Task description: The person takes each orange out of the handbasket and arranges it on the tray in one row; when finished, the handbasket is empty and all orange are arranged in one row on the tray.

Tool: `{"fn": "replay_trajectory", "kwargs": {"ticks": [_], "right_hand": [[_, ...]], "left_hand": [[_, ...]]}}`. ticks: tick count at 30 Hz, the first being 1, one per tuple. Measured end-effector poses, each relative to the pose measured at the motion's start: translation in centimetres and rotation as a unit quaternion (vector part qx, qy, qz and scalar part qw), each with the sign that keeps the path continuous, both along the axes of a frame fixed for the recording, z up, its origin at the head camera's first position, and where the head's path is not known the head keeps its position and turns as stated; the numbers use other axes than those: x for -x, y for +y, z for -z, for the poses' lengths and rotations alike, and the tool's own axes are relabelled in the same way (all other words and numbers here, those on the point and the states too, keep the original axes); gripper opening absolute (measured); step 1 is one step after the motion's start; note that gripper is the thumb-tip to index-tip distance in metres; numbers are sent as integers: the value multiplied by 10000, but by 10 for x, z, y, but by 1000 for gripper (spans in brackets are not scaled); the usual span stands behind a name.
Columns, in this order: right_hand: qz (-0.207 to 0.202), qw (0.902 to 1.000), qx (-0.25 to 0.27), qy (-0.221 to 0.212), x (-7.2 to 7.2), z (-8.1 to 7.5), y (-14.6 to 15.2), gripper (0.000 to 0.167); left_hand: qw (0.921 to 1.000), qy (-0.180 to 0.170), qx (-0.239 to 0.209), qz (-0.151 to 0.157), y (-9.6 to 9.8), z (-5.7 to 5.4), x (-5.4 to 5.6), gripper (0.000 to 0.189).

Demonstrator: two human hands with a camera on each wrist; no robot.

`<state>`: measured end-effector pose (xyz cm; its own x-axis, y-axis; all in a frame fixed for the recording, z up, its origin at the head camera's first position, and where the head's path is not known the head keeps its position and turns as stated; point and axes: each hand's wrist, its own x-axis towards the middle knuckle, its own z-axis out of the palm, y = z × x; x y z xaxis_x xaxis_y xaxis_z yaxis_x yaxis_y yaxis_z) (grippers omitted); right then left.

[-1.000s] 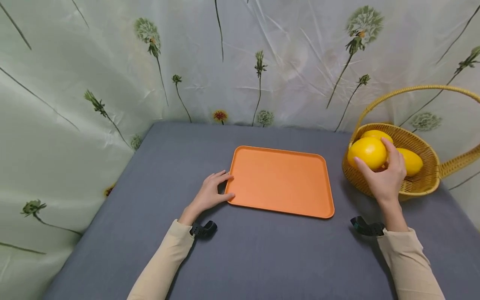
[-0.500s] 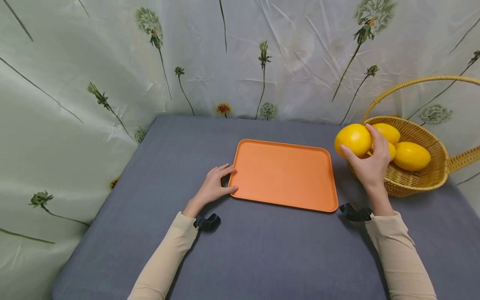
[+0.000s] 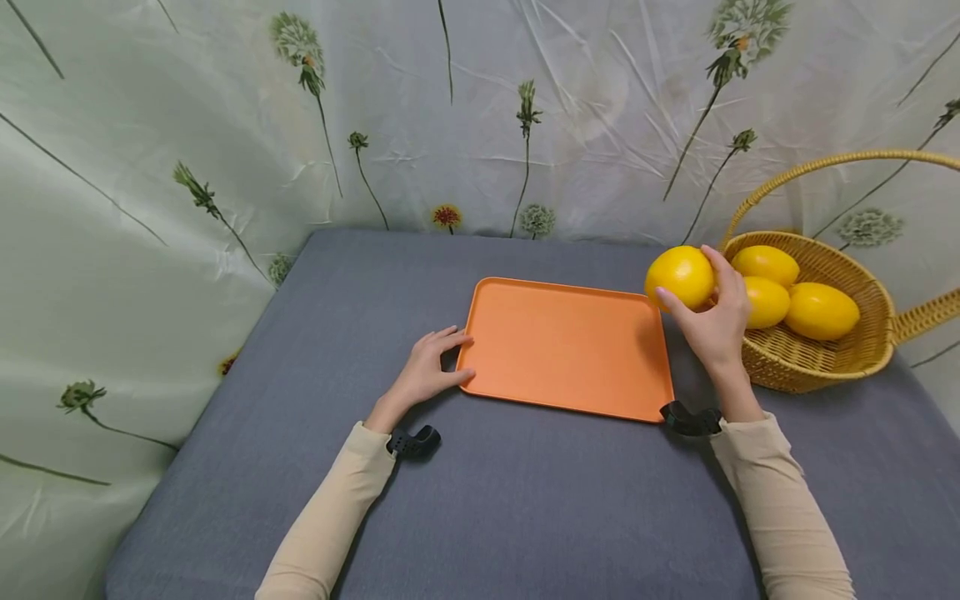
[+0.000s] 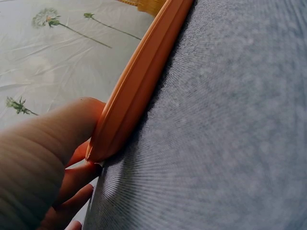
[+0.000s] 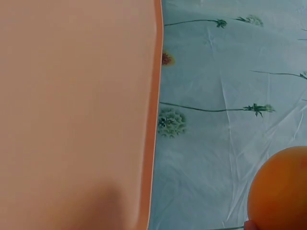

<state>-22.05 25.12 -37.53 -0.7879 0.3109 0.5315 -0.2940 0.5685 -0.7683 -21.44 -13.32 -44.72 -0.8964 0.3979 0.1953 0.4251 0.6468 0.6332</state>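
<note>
We see our right hand [image 3: 712, 321] holding a big yellow lemon [image 3: 680, 276], with the thumb on one side and the fingers on the other. The lemon is up in the air by the far right corner of the orange tray [image 3: 562, 350] (we can spot a dark shadow on the tray near there). Our left hand [image 3: 423, 371] has its fingers spread out, and it touches the left edge of the tray, which lies flat on the grey cloth [image 3: 525, 500]. To the right we see a yellow wicker basket [image 3: 795, 373] with a tall handle, and three more lemons [image 3: 822, 312] sit inside it
</note>
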Motion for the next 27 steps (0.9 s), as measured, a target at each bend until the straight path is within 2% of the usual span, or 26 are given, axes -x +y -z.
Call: {"fn": "replay_trajectory", "kwargs": {"ticks": [5,14,20,27], "right_hand": [[-265,9993,151,-232,4,2,-6,67],[-738,9926,237,-930,7,6,-15,72],[-956,9883,23,-1188,9,8,-25,73],[-1253,9836,-282,-1268,13,14,-41,72]], "left_hand": [[10000,-29,17,-15,0,0,1,53],[10000,-1,-10,7,1,-1,2,53],[10000,-14,16,-9,0,-1,1,53],[10000,10,17,-37,0,1,2,53]]}}
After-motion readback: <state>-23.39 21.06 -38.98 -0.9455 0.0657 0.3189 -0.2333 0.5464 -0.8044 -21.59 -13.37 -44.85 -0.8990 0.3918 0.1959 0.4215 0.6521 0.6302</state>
